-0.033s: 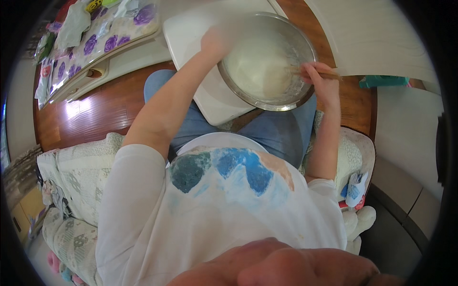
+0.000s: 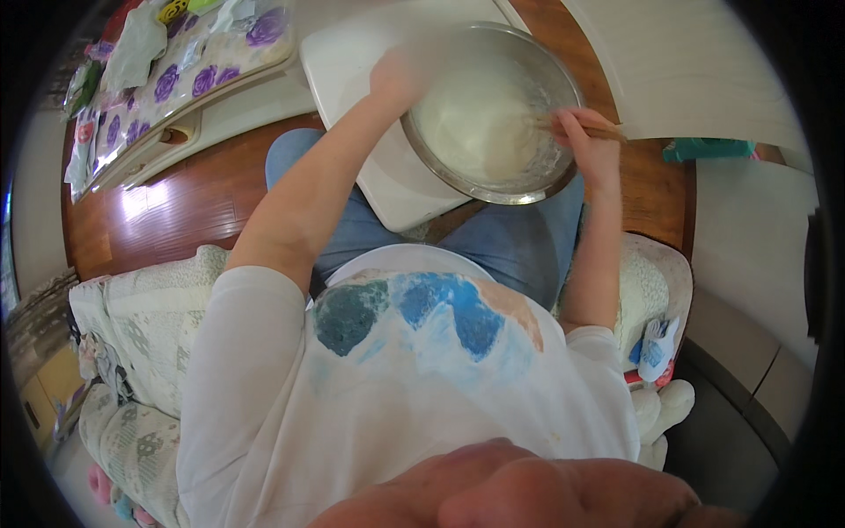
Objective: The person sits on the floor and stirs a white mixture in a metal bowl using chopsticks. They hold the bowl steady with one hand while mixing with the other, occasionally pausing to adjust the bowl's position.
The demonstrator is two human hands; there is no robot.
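Observation:
A wide steel bowl (image 2: 519, 194) holds a pale, wet batter-like mixture (image 2: 466, 128), with white smears on its right inner wall. My right hand (image 2: 588, 145) is closed around wooden chopsticks (image 2: 609, 134) at the bowl's right rim; their far ends reach into the mixture. At the left rim is my left hand (image 2: 396, 77), its fingers lost in a blurred patch, so its grip on the bowl cannot be made out. Under the bowl is a white board-like surface (image 2: 405, 189), in front of my knees.
A table with a purple-flowered cover (image 2: 202, 81) stands at the far left, bearing bags and packets. Quilted seat covers (image 2: 145, 308) lie on both sides of me. A pale panel (image 2: 687, 70) rises at the far right, near a green object (image 2: 709, 150) on the floor.
My right hand and the chopsticks have shifted slightly left and up along the bowl's right side. My left hand and the bowl look the same.

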